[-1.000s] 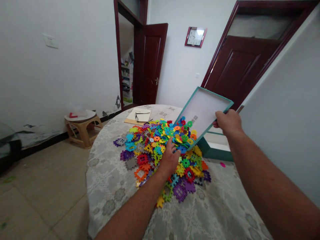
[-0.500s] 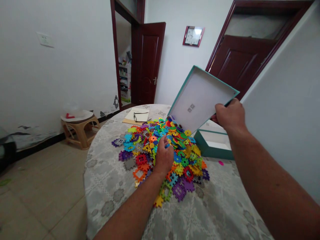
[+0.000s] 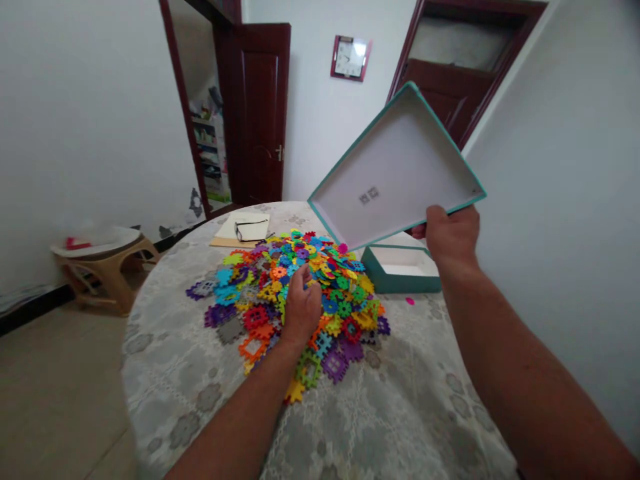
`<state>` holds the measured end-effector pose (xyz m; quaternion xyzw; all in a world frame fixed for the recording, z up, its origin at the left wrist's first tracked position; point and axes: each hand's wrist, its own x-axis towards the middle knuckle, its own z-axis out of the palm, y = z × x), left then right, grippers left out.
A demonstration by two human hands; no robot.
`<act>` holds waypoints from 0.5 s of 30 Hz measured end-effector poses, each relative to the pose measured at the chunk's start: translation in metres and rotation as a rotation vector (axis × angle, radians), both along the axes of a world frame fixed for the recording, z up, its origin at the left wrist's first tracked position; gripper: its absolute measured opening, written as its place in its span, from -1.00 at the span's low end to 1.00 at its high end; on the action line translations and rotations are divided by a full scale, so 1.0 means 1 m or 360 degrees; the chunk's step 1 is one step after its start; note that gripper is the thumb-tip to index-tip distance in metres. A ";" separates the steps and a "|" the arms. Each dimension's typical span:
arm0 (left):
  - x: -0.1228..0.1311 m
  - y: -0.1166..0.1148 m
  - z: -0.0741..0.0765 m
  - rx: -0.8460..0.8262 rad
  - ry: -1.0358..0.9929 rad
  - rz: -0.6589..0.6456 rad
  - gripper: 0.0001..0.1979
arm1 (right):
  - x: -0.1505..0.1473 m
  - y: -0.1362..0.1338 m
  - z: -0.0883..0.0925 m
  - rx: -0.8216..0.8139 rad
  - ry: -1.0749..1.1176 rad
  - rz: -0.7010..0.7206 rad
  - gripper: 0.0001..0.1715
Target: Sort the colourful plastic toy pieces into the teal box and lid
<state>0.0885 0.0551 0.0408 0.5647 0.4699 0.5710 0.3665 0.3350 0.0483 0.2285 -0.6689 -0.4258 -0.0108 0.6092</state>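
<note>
Right hand point(image 3: 453, 233) grasps the shallow tray point(image 3: 400, 167) by its near right edge, holding it tilted. Left hand point(image 3: 302, 307), fingers curled, is at the coloured pieces point(image 3: 345, 308); cannot tell whether it grips any. Pieces lie heaped on the bench point(image 3: 390, 413), left of the green box point(image 3: 405, 283).

White walls point(image 3: 315, 133) enclosed the room. A dark-red panelled wooden door point(image 3: 260, 113) stood open at 11 o'clock, white shelving point(image 3: 220, 143) beyond at 10. A matching dark-red door point(image 3: 445, 90) occupied 1 to 2 o'clock. At 12, a red-framed wall clock point(image 3: 345, 60) reflected light. Beige tiled floor point(image 3: 60, 387) lay at 8, a tan plastic stool point(image 3: 103, 280) at 9, a round grey-clothed table point(image 3: 395, 420) at 6.
</note>
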 end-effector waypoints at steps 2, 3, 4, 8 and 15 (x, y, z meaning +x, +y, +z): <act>0.002 -0.001 0.001 0.0040 0.0038 -0.0028 -0.53 | 0.015 -0.009 -0.008 0.0209 0.0135 0.0005 -0.75; 0.004 -0.003 0.001 0.0057 0.0048 -0.0040 -0.55 | 0.020 -0.013 -0.012 0.0262 0.0222 0.0030 -0.77; 0.005 -0.004 0.001 0.0070 0.0057 -0.0048 -0.56 | 0.024 -0.017 -0.016 0.0300 0.0299 0.0051 -0.78; 0.012 -0.009 -0.002 0.0139 0.0167 -0.0066 -0.64 | 0.025 -0.033 -0.033 0.0332 0.0380 0.0047 -0.82; 0.014 -0.010 -0.011 0.0214 0.0293 -0.0088 -0.66 | 0.010 -0.035 -0.055 0.0166 0.0204 -0.0037 -0.84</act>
